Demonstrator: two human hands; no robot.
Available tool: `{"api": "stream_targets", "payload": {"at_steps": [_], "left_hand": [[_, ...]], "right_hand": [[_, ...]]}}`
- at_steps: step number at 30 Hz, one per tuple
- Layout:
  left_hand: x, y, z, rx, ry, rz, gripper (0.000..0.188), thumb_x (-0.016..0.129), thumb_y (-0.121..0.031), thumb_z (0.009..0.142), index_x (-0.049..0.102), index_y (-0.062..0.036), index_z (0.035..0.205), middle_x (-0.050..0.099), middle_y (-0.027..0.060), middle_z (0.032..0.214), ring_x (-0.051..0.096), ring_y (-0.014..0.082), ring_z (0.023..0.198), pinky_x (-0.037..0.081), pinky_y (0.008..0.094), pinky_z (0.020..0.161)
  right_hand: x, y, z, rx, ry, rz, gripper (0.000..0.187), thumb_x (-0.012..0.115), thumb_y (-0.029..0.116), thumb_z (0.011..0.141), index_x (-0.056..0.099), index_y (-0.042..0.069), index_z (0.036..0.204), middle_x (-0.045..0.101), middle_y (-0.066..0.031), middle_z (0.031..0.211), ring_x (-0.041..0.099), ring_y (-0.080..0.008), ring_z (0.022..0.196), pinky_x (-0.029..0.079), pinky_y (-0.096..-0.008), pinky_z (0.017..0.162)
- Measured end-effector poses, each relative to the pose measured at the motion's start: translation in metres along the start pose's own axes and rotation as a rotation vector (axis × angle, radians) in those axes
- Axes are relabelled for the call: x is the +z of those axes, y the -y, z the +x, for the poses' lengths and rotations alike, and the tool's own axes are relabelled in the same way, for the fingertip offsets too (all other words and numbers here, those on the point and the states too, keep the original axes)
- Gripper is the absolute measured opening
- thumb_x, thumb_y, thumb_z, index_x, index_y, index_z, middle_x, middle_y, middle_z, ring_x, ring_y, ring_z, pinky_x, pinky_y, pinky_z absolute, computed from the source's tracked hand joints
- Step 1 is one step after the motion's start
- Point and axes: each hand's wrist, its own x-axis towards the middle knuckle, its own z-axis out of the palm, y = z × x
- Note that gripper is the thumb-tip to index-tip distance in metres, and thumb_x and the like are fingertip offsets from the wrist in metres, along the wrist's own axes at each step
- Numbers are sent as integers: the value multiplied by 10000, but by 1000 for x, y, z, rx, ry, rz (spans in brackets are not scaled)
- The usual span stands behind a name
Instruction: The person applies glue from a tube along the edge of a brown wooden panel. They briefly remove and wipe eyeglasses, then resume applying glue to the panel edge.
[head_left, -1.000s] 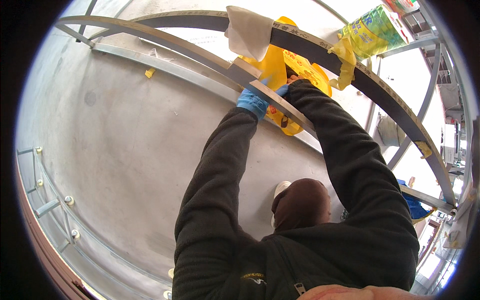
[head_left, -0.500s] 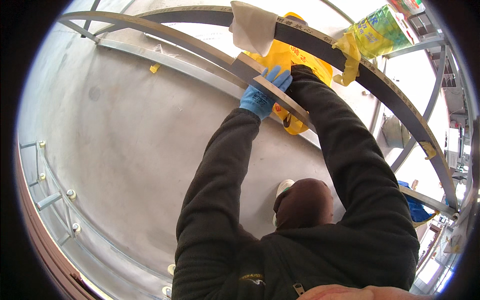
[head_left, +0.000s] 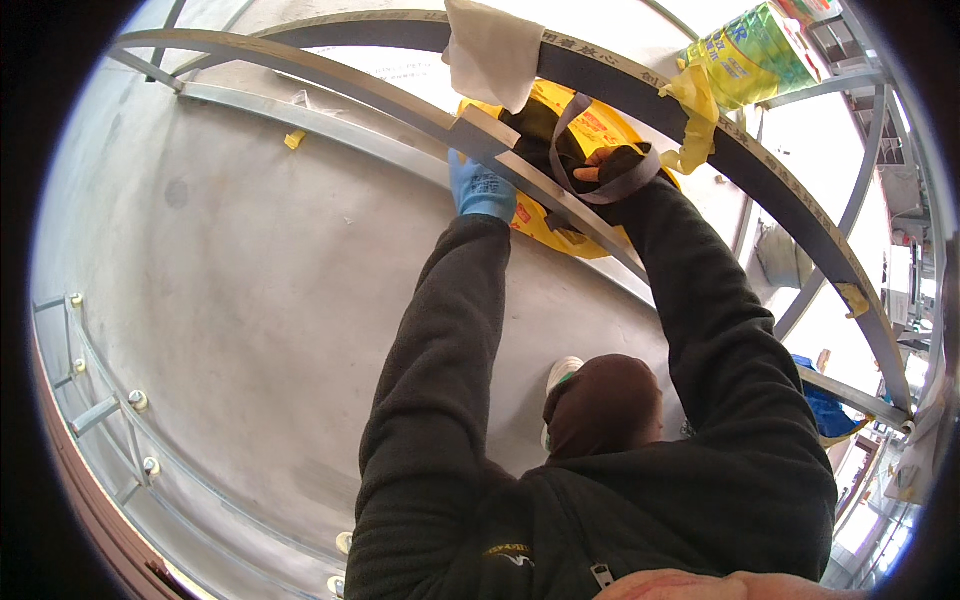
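Observation:
My left hand (head_left: 482,191), in a blue glove, is at the left edge of a yellow plastic bag (head_left: 556,233) with red print. A metal rail (head_left: 560,198) crosses in front of the glove, hiding most of its fingers. Inside the bag's mouth, my right hand (head_left: 600,163) shows bare, curled fingers below a dark sleeve. A grey strap (head_left: 641,178) loops around that hand and sleeve. Dark material (head_left: 538,135) fills the bag's opening beside the fingers. What the right fingers grip cannot be made out.
A curved dark frame bar (head_left: 780,195) arcs beyond the bag, with a white cloth (head_left: 492,55) and yellow tape (head_left: 692,115) hanging on it. A green-yellow plastic-wrapped pack (head_left: 752,58) stands at far right. Metal framework with small rollers (head_left: 138,400) lies at left.
My right hand has come up from deep in the yellow bag, and the grey strap and dark material now show. My left hand has shifted left and down behind the rail.

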Motion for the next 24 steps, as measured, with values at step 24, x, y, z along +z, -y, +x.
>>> {"api": "stream_targets", "payload": {"at_steps": [24], "left_hand": [[42,50,-8,-163,91,-28,290,722,-178,950,620,-42,1186,662,78,1068,634,201,896,539,348,782]], "right_hand": [[46,-30,7,-223,-10,-424,500,639,392,889,570,125,1307,619,-130,1218,598,-314,1101,490,-421,974]]}}
